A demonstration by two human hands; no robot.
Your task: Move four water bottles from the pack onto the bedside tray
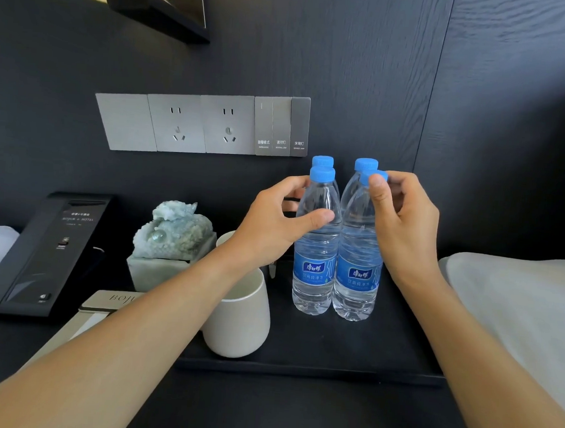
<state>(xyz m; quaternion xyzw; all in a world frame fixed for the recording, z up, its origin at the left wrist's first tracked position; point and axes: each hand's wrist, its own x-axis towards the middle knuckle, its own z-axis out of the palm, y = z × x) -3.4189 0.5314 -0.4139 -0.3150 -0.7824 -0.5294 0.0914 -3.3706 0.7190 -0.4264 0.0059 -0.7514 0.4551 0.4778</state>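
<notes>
Two clear water bottles with blue caps and blue labels stand side by side on the black tray: the front left bottle and the front right bottle. Right behind them stand two more bottles, mostly hidden, with only their blue caps showing, the back left cap and the back right cap. My left hand wraps the front left bottle's shoulder, thumb on its front. My right hand pinches the front right bottle at its neck and cap. No pack is in view.
A white cup stands on the tray's left part under my left forearm. Left of it are a pale jade ornament, a printed card and a black telephone. Wall sockets sit above. A pillow lies to the right.
</notes>
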